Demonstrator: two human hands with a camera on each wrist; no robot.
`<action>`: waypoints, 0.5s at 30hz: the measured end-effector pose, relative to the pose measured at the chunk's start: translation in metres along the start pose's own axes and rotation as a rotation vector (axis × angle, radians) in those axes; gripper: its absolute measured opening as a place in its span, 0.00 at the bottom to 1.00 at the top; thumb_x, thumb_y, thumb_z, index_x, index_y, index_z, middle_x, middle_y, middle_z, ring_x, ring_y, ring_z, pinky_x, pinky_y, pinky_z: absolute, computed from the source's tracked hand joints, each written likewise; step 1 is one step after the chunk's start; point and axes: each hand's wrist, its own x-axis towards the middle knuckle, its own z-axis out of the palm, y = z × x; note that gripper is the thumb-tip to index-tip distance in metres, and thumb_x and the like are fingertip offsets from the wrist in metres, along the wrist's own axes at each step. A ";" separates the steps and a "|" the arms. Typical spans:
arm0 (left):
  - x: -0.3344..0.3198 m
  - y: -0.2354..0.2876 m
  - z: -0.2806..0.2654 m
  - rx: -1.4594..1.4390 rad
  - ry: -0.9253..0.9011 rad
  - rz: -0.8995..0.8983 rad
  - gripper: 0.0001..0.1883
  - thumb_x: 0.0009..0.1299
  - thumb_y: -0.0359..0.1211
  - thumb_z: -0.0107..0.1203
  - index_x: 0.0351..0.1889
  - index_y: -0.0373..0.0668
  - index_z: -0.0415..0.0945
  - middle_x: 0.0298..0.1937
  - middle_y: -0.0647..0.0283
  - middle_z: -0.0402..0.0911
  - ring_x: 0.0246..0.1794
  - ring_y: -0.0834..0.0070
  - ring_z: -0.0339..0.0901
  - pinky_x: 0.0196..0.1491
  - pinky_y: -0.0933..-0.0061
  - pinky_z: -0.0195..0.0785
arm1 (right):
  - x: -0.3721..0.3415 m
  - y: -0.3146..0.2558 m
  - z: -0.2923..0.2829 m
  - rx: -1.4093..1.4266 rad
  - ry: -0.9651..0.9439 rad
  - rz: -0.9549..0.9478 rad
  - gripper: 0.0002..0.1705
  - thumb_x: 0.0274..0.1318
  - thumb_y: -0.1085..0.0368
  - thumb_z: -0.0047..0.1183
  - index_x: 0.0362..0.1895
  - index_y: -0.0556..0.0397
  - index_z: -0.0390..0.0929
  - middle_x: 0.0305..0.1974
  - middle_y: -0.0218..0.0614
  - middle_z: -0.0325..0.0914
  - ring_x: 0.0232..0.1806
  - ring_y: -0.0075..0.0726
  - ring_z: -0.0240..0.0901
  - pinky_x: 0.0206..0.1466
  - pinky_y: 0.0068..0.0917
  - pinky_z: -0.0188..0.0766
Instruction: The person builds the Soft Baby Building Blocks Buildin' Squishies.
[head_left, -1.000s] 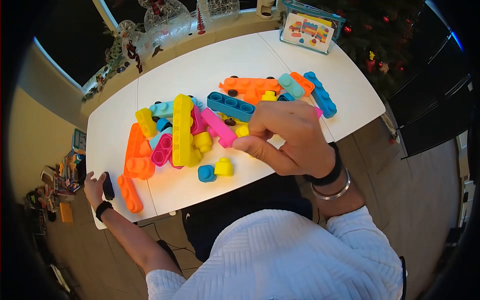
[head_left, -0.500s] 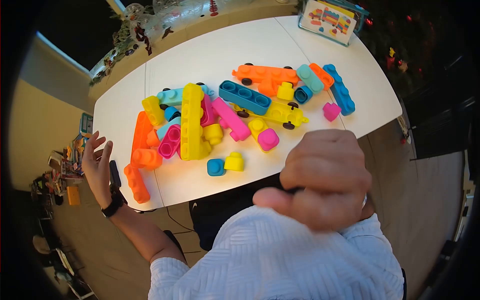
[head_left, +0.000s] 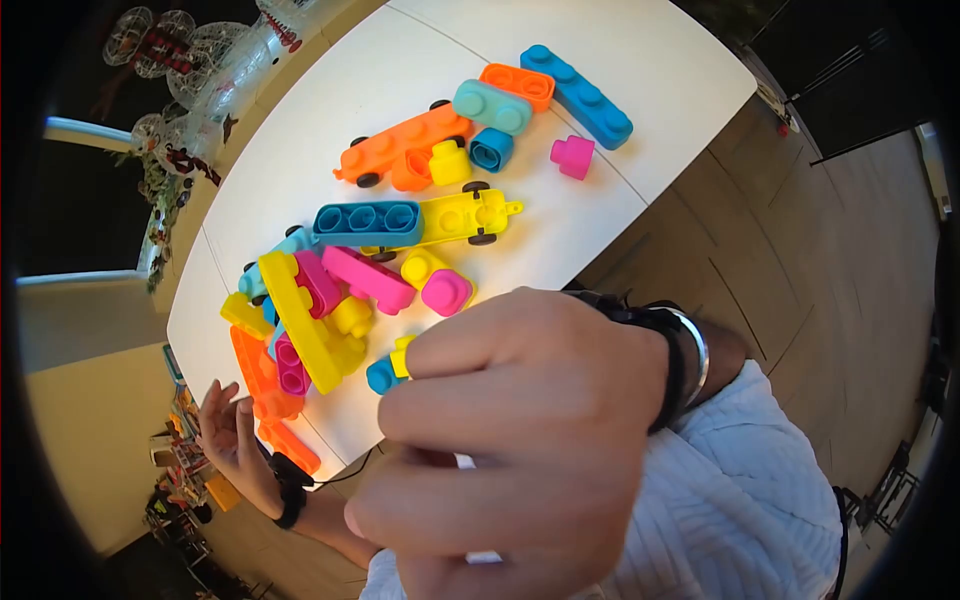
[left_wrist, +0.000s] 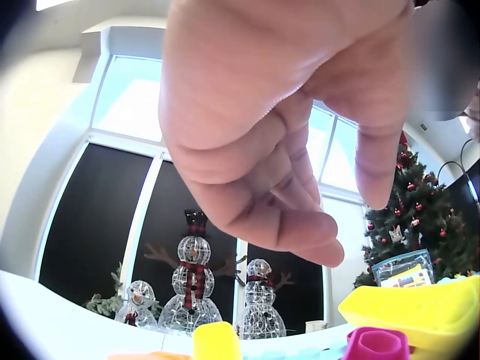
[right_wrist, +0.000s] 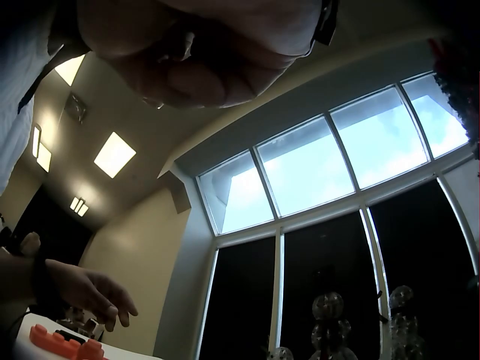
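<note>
My right hand (head_left: 510, 430) is raised close in front of the head camera, its back facing up and its fingers loosely bent. In the right wrist view the right hand (right_wrist: 202, 60) shows bent fingers and nothing held. Over the table's left corner, my left hand (head_left: 232, 440) hovers with relaxed fingers beside an orange block (head_left: 290, 447). The left wrist view has the left hand (left_wrist: 270, 150) hanging above a yellow block (left_wrist: 217, 342) and a pink block (left_wrist: 377, 345). A small blue block (head_left: 382, 376) and a yellow one (head_left: 401, 356) lie partly behind the right hand.
On the white table (head_left: 330, 80) lie a long yellow block (head_left: 300, 320), a blue three-hole block (head_left: 368, 223), a yellow wheeled base (head_left: 465, 215), an orange wheeled base (head_left: 405, 140) and a long blue block (head_left: 577, 97). Snowman figures (left_wrist: 193, 285) stand by the window.
The right hand left the blocks, drew back toward the body and now looms larger before the camera. The left hand lifted off a black object at the table edge. The head view has tilted.
</note>
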 end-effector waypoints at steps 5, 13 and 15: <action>-0.031 0.011 0.010 -0.127 -0.024 0.002 0.21 0.79 0.24 0.68 0.68 0.33 0.79 0.54 0.58 0.89 0.49 0.74 0.86 0.56 0.71 0.80 | 0.002 0.026 -0.011 -0.246 -0.257 -0.180 0.15 0.41 0.61 0.66 0.21 0.46 0.69 0.25 0.28 0.64 0.19 0.30 0.68 0.18 0.33 0.62; -0.110 0.004 0.052 -0.875 -0.520 -0.446 0.17 0.74 0.32 0.75 0.53 0.35 0.81 0.41 0.57 0.89 0.32 0.73 0.82 0.39 0.73 0.77 | 0.007 0.052 -0.022 -0.250 -0.358 -0.095 0.16 0.54 0.67 0.76 0.27 0.48 0.77 0.25 0.28 0.69 0.20 0.29 0.69 0.19 0.29 0.60; -0.131 -0.006 0.054 -0.906 -0.579 -0.502 0.15 0.76 0.32 0.73 0.53 0.35 0.82 0.41 0.56 0.90 0.33 0.72 0.82 0.39 0.73 0.77 | 0.005 0.056 -0.022 -0.266 -0.359 -0.073 0.16 0.54 0.66 0.77 0.28 0.48 0.78 0.25 0.28 0.69 0.20 0.30 0.70 0.19 0.30 0.60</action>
